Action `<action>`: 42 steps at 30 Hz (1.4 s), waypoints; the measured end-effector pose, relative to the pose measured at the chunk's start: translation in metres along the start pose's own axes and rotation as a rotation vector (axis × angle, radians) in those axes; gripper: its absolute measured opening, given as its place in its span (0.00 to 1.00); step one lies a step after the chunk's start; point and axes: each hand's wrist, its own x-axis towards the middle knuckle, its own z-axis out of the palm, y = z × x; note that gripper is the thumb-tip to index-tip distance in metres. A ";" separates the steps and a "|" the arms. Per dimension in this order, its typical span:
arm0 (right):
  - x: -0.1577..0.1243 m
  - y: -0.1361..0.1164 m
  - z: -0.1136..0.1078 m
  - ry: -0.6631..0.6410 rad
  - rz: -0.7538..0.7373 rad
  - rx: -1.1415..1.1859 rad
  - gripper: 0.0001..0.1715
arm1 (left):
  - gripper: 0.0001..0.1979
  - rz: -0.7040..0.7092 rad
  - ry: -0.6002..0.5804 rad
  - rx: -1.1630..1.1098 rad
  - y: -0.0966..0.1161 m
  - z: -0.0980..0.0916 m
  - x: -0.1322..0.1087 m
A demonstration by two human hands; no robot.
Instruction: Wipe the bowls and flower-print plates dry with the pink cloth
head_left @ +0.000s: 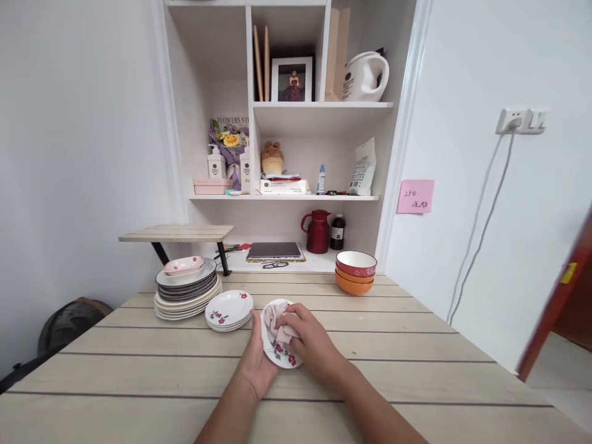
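Observation:
A small white plate with red flowers (279, 357) is tilted up above the table, held from its left side and underneath by my left hand (257, 357). That thumb lies near the rim; the other fingers are hidden behind the plate. My right hand (311, 338) presses a pale pink cloth (276, 322) on the plate's face, its fingers bent around the cloth. Just left of my hands sits a short stack of matching flowered plates (230, 307).
A taller stack of plates (187, 299) with a polka-dot dish (184, 265) on top stands at the left, by a small raised shelf (176, 233). Stacked bowls (355, 274) are at the right. Behind are a red jug (318, 232), a laptop (274, 250) and glasses (275, 265).

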 end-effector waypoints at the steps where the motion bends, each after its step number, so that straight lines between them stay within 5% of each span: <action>1: 0.000 0.002 0.000 0.017 0.043 -0.015 0.27 | 0.31 0.007 -0.002 -0.001 0.000 0.001 0.000; 5: -0.001 0.006 -0.003 -0.002 0.186 -0.092 0.19 | 0.32 0.014 -0.036 -0.012 0.001 -0.003 0.001; 9: -0.006 -0.003 -0.004 -0.115 0.125 -0.117 0.14 | 0.34 0.076 -0.013 -0.021 0.005 -0.008 0.001; 13: -0.008 -0.017 0.000 -0.182 -0.015 0.017 0.21 | 0.36 0.036 0.089 0.026 0.006 -0.006 -0.002; 17: -0.004 -0.018 0.004 -0.092 -0.070 0.067 0.31 | 0.33 -0.012 0.084 0.034 0.003 0.000 -0.003; 22: 0.001 -0.001 0.001 0.062 0.058 -0.012 0.29 | 0.30 -0.005 0.026 -0.013 -0.002 0.000 0.001; 28: -0.003 0.003 -0.004 -0.006 0.254 -0.219 0.13 | 0.33 0.070 0.024 -0.063 0.001 -0.008 0.005; 34: -0.009 -0.018 0.002 -0.199 0.006 -0.056 0.18 | 0.34 0.095 0.107 -0.045 0.006 -0.005 -0.002; 38: -0.006 -0.022 0.006 -0.105 -0.092 0.011 0.30 | 0.31 -0.003 0.076 -0.015 0.003 0.001 -0.003; 42: 0.000 -0.003 0.002 0.063 0.068 -0.120 0.29 | 0.29 0.009 0.024 -0.064 -0.002 0.001 0.001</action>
